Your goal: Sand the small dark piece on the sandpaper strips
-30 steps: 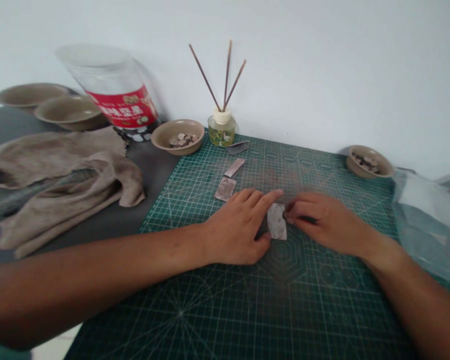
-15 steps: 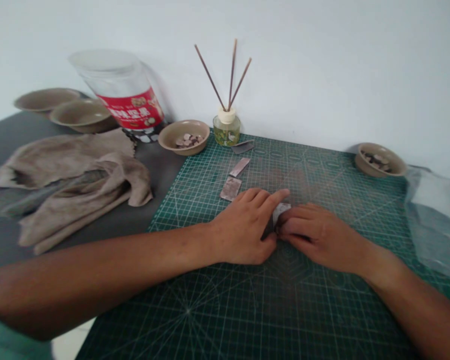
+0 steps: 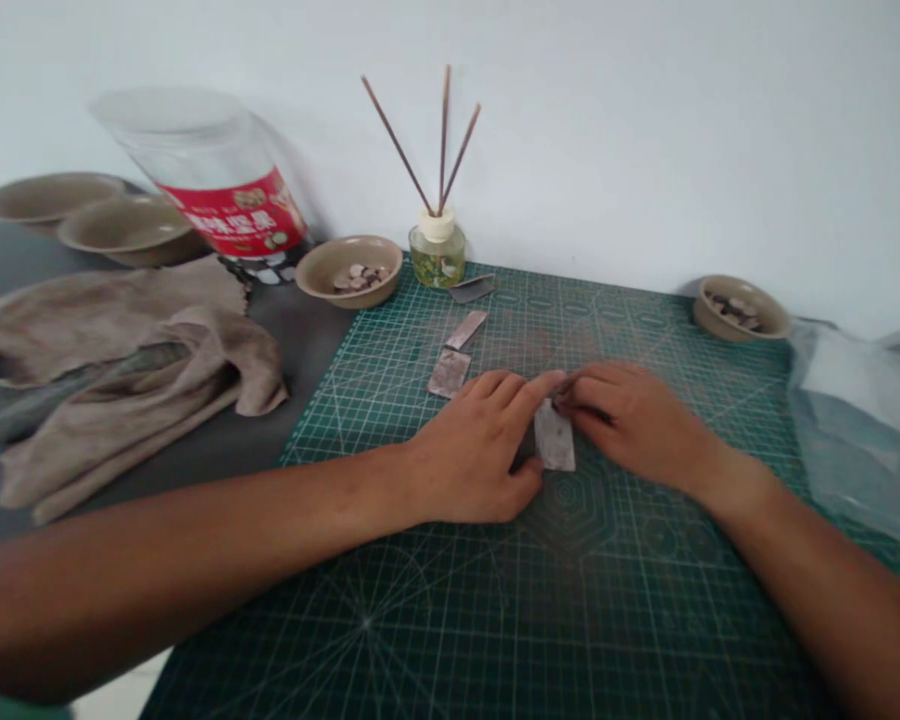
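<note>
On the green cutting mat (image 3: pixel 435 560), a small grey rectangular piece (image 3: pixel 554 438) that looks like worn sandpaper lies between my hands. My left hand (image 3: pixel 487 445) steadies its left side, with the index finger stretched to the far edge and the thumb near the lower left corner. My right hand (image 3: pixel 634 425) is closed in a pinch at the far end of the piece. Whatever small thing its fingertips hold is hidden and blurred. Two similar scraps, a stained square (image 3: pixel 448 373) and a narrow strip (image 3: pixel 466 329), lie beyond my left hand.
A bowl of small pieces (image 3: pixel 350 272) and a reed diffuser (image 3: pixel 437 250) stand at the back, near a dark folded scrap (image 3: pixel 472 290). Another bowl (image 3: pixel 741 308) and a clear plastic bag (image 3: pixel 859 430) are right. Left are a brown cloth (image 3: pixel 135 370), a red-labelled jar (image 3: pixel 232 215) and two bowls.
My right hand has moved from the near end of the grey piece to its far end, uncovering the near part. My left hand stays on it. The view has shifted slightly.
</note>
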The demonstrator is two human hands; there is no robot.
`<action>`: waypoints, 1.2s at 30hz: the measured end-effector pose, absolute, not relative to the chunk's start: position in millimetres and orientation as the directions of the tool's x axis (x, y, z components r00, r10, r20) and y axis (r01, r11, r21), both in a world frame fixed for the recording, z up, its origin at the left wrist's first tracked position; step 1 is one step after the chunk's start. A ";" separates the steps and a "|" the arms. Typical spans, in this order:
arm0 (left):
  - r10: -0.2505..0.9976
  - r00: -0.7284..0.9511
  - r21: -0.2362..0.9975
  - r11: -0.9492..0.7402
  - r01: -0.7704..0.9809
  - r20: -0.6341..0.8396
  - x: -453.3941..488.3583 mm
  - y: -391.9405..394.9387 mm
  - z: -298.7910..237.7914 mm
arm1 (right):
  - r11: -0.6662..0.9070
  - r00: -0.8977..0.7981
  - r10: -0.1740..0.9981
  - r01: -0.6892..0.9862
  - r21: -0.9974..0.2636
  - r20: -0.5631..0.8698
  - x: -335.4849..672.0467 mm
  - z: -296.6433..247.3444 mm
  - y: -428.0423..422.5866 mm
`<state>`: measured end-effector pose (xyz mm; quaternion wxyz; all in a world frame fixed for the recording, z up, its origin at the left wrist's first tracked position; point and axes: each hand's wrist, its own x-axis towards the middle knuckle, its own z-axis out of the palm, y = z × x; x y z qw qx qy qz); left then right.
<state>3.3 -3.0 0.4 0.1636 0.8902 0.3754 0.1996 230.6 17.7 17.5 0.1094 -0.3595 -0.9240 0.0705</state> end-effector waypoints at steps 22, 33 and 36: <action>0.728 0.646 0.421 -0.673 0.608 0.229 3.4 -2.1 1.0 | 0.716 -0.699 0.696 0.659 -0.232 0.163 230.3 15.9 17.7; 0.695 0.668 0.371 -0.714 0.594 0.268 1.4 4.5 -6.2 | 0.778 -0.750 0.592 0.436 -0.453 0.294 221.9 2.6 6.6; 0.691 0.658 0.397 -0.718 0.572 0.300 0.1 13.5 -11.7 | 0.764 -0.662 0.628 0.424 -0.486 0.409 225.1 0.7 11.4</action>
